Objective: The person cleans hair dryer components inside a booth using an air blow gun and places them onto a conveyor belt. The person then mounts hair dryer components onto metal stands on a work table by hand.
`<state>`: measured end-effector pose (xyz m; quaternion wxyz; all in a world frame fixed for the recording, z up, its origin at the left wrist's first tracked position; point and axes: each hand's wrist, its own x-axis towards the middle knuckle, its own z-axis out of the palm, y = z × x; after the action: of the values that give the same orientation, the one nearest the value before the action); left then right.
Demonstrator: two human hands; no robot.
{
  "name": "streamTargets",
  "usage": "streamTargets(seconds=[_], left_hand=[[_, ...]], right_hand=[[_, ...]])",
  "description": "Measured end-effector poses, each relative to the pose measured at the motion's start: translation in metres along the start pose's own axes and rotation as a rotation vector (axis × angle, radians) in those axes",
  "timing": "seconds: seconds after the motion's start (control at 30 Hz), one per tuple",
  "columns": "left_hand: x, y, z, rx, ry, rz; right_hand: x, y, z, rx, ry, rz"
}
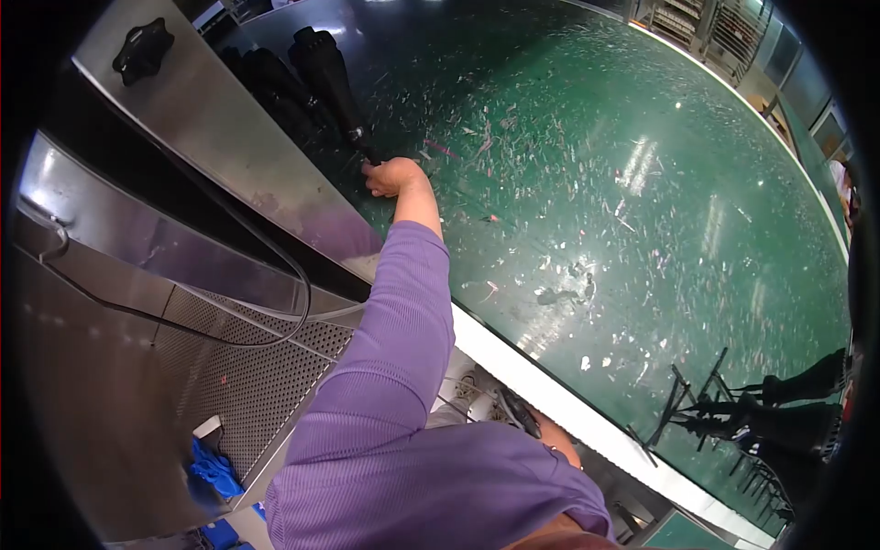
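1 l. hand (394, 176) at 1 blk part (323, 75), over 1 grn tbl (678, 238).

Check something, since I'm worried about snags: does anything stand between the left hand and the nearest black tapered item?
Nothing visible: the left hand is at the narrow end of the black tapered item. The steel panel lies beside them, not between.

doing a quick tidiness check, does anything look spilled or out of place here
Yes: pale scraps litter much of the green tabletop, even beside the left hand, which looks like uncleared debris. A crumpled blue item by the perforated metal panel also looks stray, though I can't tell what it is.
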<state>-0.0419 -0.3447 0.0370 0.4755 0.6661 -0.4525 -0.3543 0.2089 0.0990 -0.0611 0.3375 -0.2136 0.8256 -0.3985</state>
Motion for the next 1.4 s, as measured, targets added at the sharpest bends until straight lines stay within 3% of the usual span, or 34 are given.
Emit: streamTargets(seconds=[0.2,0.33,0.37,0.4,0.47,0.53,0.57,0.6,0.63,0.67,0.7,0.73,0.8,0.87,0.93,1.0,1.17,1.27,1.4], left_hand=[[0.013,0.000,0.027,0.029,-0.024,-0.056],[0.027,0.007,0.030,0.250,0.089,0.137],[0.010,0.011,0.015,0.274,-0.013,0.104],[0.047,-0.038,0.072,0.192,0.088,0.115],[-0.048,-0.012,-0.017,0.078,-0.003,0.402],[-0.127,-0.044,-0.048,-0.137,-0.173,1.063],[-0.171,-0.039,-0.087,-0.137,-1.041,0.973],[-0.245,-0.040,-0.141,-0.227,-1.409,0.804],[-0.293,-0.048,-0.188,-0.212,-1.588,1.146],[-0.322,-0.053,-0.222,-0.257,-1.869,1.148],[-0.354,-0.074,-0.242,-0.463,-2.121,1.008],[-0.381,-0.077,-0.272,-0.457,-2.188,0.964],[-0.416,-0.095,-0.292,-0.439,-2.177,0.969],[-0.434,-0.112,-0.284,-0.323,-2.272,0.580],[-0.426,-0.104,-0.286,-0.252,-2.109,0.571],[-0.411,-0.113,-0.267,-0.393,-2.025,0.552],[-0.348,-0.060,-0.265,-0.530,-1.959,0.266],[-0.282,-0.019,-0.294,-0.553,-2.023,0.423],[-0.142,-0.009,-0.368,-0.276,-2.106,0.485]], right_hand=[[0.002,-0.004,-0.004,-0.002,-0.004,0.019],[-0.013,-0.003,-0.008,0.027,0.014,0.036],[-0.017,-0.006,-0.006,0.045,0.010,0.036],[-0.017,-0.011,-0.008,0.064,-0.025,0.028],[-0.020,-0.021,-0.023,0.205,-0.181,0.016],[-0.027,0.004,-0.009,0.194,-0.094,-0.063],[-0.031,0.006,-0.011,0.206,-0.086,-0.068],[-0.036,0.009,-0.013,0.208,-0.097,-0.087],[-0.041,0.017,-0.010,0.216,-0.055,-0.103],[-0.042,0.017,-0.004,0.219,-0.028,-0.120],[-0.046,0.023,-0.003,0.217,0.005,-0.144],[-0.054,0.025,-0.005,0.212,0.037,-0.149],[-0.073,0.024,-0.009,0.200,0.094,-0.156],[-0.091,0.025,-0.013,0.230,0.089,-0.148],[-0.107,0.028,-0.015,0.270,0.095,-0.149],[-0.118,0.037,-0.011,0.312,0.123,-0.151],[-0.118,0.047,-0.009,0.263,0.125,-0.209],[-0.108,0.038,-0.011,0.234,0.095,-0.230],[-0.086,-0.001,-0.016,0.198,-0.154,-0.173]])
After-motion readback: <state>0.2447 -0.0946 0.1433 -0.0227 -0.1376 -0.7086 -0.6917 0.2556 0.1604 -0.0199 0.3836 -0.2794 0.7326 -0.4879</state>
